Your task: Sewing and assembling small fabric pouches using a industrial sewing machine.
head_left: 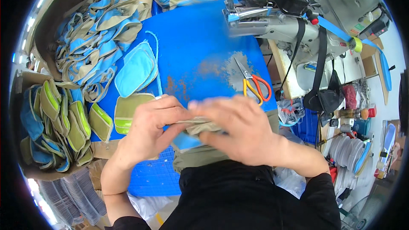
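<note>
Desk (187, 30): blue, kinda scuffed
Scissors (249, 76): lying on it
Left hand (155, 121): pinching tan fabric (198, 127), below-left of scissors
Right hand (245, 130): gripping it too (super blurry)

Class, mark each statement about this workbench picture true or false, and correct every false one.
1. The left hand and right hand are both at the tan fabric. True.
2. The scissors have one yellow and one orange handle loop. True.
3. The right hand is holding the scissors. False: they lie on the blue tabletop.
4. The sewing machine stands at the picture's lower left. False: it is at the upper right.
5. A light-blue cord lies to the right of the light-blue pads. True.
6. The upper-left cardboard box is empty. False: it holds tan-and-blue strips.
</note>
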{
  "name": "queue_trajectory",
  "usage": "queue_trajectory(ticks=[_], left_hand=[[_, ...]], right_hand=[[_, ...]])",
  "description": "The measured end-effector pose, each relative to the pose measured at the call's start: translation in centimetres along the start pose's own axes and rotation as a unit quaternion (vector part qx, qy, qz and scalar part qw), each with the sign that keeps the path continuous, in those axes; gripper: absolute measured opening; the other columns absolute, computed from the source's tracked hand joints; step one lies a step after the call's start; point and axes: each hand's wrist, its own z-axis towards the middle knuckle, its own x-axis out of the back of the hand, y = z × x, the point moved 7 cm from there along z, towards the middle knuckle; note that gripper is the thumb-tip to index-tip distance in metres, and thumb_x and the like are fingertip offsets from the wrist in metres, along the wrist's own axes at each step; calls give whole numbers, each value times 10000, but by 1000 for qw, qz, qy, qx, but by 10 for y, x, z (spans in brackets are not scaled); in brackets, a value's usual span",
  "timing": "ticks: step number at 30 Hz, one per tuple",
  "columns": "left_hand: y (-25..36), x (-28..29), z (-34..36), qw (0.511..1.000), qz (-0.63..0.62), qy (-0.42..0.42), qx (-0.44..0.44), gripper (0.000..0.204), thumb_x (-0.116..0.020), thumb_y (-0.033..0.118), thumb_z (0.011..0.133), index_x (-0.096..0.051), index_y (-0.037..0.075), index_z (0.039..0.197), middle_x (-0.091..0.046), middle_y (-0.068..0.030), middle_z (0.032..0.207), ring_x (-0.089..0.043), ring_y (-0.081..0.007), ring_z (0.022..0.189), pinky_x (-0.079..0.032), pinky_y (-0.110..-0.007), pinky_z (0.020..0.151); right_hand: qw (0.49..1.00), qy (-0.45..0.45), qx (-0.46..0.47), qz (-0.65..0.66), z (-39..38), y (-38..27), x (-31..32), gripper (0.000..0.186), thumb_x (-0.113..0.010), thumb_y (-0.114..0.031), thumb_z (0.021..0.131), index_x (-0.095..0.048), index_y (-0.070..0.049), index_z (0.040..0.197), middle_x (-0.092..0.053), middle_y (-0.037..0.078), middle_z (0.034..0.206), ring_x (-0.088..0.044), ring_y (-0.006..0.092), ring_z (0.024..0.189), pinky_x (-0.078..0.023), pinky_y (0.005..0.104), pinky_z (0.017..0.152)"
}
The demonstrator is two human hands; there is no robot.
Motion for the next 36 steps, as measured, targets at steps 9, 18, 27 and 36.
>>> queue_trajectory(ticks=[9, 18, 27, 36], left_hand=[[-23, -18, 22, 990, -102, 26, 88, 215, -826, -17, 777, -756, 42, 972, -704, -63, 878, -637, -223, 756, -488, -330, 685], [-2, -18, 6, 989, 30, 132, -56, 131, -711, 83, 923, -722, 2, 1024, -728, -161, 953, -686, -330, 823, -539, -380, 747], [-78, -52, 12, 886, -410, -119, 181, 327, -600, 229, 1028, -739, -27, 1178, -751, -96, 1100, -657, -174, 1068, -485, -316, 968], [-98, -75, 8, 813, -491, -176, 260, 391, -652, 254, 984, -710, -6, 1271, -732, -47, 1130, -614, -121, 1052, -457, -263, 876]], right_hand=[[985, 37, -140, 95, -16, 41, 1, 133, -824, -110, 786, -736, -96, 885, -691, 42, 1040, -650, 248, 817, -527, 381, 664], [975, 22, -197, 99, -17, 47, -3, 170, -850, -38, 765, -766, -63, 911, -698, 106, 1061, -653, 278, 863, -515, 371, 727], [981, 48, -175, 71, -16, 45, -3, 111, -828, -107, 780, -769, -100, 873, -695, 33, 1024, -619, 242, 825, -511, 358, 654], [976, 21, -189, 103, -20, 44, -6, 170, -856, -52, 750, -780, -76, 900, -684, 95, 1069, -611, 255, 823, -476, 360, 686]])
